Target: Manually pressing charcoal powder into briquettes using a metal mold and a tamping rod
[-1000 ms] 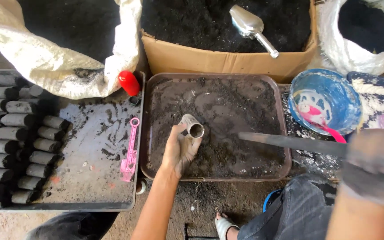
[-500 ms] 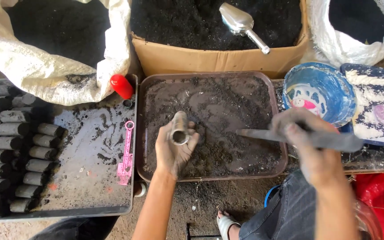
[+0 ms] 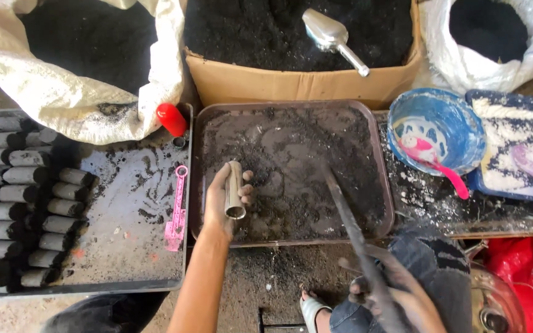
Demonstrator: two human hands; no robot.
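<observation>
My left hand (image 3: pixel 224 198) was closed around a short metal tube (image 3: pixel 234 191), held over the brown tray (image 3: pixel 382 185) with its open end toward me. The tube looked rigid, thin-walled and light, its smooth skin dusted grey, so I judged it could slip in sooty fingers; a wrap around the middle of the barrel, as it was held, seemed the sure hold. My right hand (image 3: pixel 396 295), blackened, gripped the lower end of a long dark rod (image 3: pixel 348 222) that slanted up over the tray; it looked stiff and heavier, best held near its end. The tray carried loose, crumbly black powder. To the left lay rows of matte black cylindrical briquettes (image 3: pixel 26 209), likely brittle, on a grey tray (image 3: pixel 124 271) beside a pink plastic tool (image 3: pixel 177 209). Behind stood a cardboard box (image 3: pixel 297 83) of powder with a shiny metal scoop (image 3: pixel 331 37).
</observation>
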